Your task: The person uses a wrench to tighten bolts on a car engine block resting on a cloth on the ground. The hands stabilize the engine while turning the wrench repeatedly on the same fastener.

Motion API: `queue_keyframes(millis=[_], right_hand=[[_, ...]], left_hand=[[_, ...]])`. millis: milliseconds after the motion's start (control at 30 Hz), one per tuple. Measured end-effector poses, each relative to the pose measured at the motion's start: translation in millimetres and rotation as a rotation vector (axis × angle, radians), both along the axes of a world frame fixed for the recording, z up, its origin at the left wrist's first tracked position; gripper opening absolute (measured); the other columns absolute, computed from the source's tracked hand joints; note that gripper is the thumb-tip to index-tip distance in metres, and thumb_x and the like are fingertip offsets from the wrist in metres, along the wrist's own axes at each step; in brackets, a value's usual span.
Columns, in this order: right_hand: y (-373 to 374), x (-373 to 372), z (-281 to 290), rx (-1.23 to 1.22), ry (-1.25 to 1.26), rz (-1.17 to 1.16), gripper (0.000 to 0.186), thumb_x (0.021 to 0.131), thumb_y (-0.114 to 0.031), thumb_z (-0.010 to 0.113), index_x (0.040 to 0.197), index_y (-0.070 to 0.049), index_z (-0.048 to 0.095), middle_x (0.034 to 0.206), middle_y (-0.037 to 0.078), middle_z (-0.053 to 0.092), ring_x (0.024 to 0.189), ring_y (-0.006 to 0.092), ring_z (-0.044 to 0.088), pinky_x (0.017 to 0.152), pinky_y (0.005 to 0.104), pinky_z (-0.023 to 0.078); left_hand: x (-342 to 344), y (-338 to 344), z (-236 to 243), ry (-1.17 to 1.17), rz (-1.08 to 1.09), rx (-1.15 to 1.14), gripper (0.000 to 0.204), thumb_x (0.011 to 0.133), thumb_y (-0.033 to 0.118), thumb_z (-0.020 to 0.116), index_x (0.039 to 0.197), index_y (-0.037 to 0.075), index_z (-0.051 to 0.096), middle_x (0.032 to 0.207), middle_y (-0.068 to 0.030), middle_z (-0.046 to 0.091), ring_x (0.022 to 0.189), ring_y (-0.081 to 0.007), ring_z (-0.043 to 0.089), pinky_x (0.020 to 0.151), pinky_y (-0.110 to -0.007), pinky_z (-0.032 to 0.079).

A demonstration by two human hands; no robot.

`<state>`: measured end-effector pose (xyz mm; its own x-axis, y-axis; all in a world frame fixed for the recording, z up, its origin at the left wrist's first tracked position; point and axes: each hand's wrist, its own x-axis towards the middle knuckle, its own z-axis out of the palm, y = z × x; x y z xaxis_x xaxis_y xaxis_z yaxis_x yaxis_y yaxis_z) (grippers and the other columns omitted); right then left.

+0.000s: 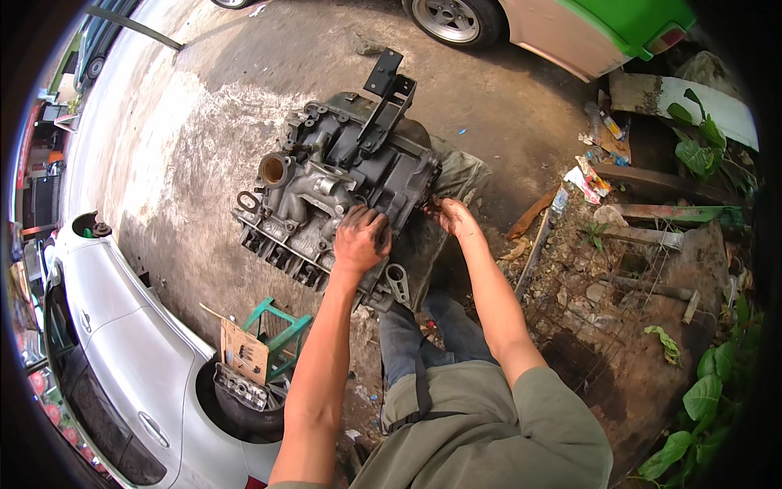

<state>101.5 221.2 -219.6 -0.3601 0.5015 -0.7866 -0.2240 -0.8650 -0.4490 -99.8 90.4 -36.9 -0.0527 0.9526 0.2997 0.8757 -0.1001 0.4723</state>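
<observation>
A greasy car engine (383,175) lies on its side in front of me, with a black bracket (397,94) standing up from its far end and a pale metal manifold (314,191) on its left part. My left hand (361,238) rests on the engine's near side, fingers curled down over a metal part. At the right edge of the engine, my right hand (454,218) has its fingers bent together against the dark housing. Whatever those fingertips hold is hidden. A small metal arm with a round eye (397,281) sticks out just below my left hand.
Under the engine's right side lies a dirty cloth (466,167). A silver car body (134,326) stands at left, beside a green stool (285,330) with cardboard and a tyre (236,416). Scrap wood (664,181), litter and plants (705,395) line the right; a parked green-and-beige vehicle (562,33) stands beyond.
</observation>
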Motion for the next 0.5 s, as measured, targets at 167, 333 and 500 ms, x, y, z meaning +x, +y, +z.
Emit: queue_keyframes(millis=[167, 333, 500], right_hand=[[-21, 9, -16, -0.164, 0.038, -0.291, 0.009, 0.102, -0.003, 0.047, 0.107, 0.001, 0.053, 0.092, 0.013, 0.062, 0.089, 0.028, 0.065, 0.077, 0.0412, 0.06], [-36, 10, 8, 0.39, -0.036, -0.206, 0.02, 0.104, -0.018, 0.059, 0.106, 0.001, 0.053, 0.092, 0.017, 0.064, 0.078, 0.0295, 0.072, 0.074, 0.04, 0.061], [-45, 0, 37, 0.78, -0.157, -0.044, 0.01, 0.105, -0.006, 0.052, 0.109, 0.003, 0.056, 0.093, 0.014, 0.061, 0.077, 0.0252, 0.071, 0.073, 0.0385, 0.063]], left_hand=[[0, 0, 0, 0.003, -0.012, 0.042, 0.017, 0.071, 0.012, 0.071, 0.084, 0.005, 0.063, 0.083, -0.0143, 0.063, 0.091, -0.038, 0.064, 0.091, -0.046, 0.053], [0, 0, 0, -0.002, -0.001, 0.035, 0.016, 0.067, 0.007, 0.072, 0.081, 0.005, 0.064, 0.082, -0.0139, 0.063, 0.089, -0.0377, 0.064, 0.088, -0.045, 0.054], [-1, 1, 0, -0.004, -0.008, 0.035, 0.016, 0.067, 0.008, 0.071, 0.081, 0.005, 0.063, 0.081, -0.0137, 0.062, 0.088, -0.0372, 0.064, 0.088, -0.045, 0.053]])
